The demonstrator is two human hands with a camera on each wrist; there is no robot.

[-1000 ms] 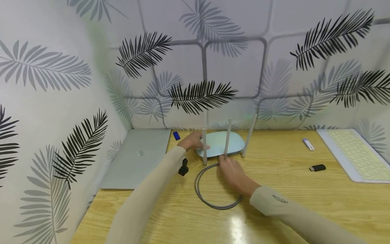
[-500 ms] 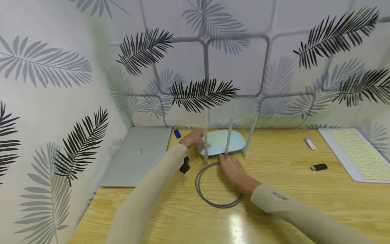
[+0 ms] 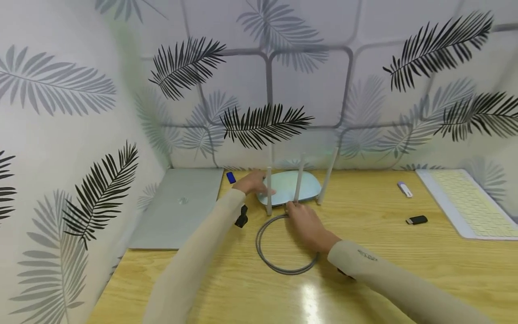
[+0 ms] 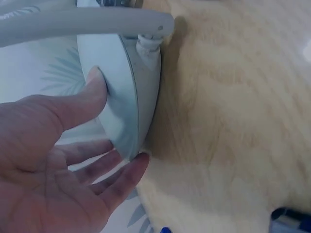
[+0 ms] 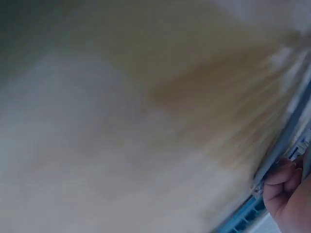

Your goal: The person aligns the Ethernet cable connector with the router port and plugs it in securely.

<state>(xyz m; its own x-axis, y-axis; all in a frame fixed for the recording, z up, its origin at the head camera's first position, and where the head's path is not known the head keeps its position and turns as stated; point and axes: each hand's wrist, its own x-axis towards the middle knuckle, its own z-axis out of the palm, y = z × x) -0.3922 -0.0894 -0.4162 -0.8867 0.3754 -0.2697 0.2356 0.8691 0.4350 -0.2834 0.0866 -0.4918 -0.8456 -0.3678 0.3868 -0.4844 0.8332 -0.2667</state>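
A pale blue-white router [image 3: 307, 185] with upright grey antennas stands at the back of the wooden table. My left hand [image 3: 252, 182] holds its left end. In the left wrist view the thumb presses on the router's casing [image 4: 114, 109] while the other fingers bend round the edge. At the router's near side, my right hand [image 3: 306, 223] pinches the end of a coiled grey cable [image 3: 289, 272]. The right wrist view shows the curled fingers [image 5: 281, 187] close against the router's port side; the plug itself is hidden, so I cannot tell whether it sits in a port.
A closed silver laptop [image 3: 178, 211] lies left. Near it are a blue USB stick [image 3: 231, 177] and a small black object [image 3: 241, 217]. To the right lie a white-and-purple USB stick [image 3: 404, 189], a black USB stick [image 3: 417, 220] and a white keyboard [image 3: 471, 202]. A leaf-patterned wall stands behind.
The head view has shifted slightly. Both hands keep their places at the router, and the coil lies as before. A dark bit now shows beneath the right sleeve.
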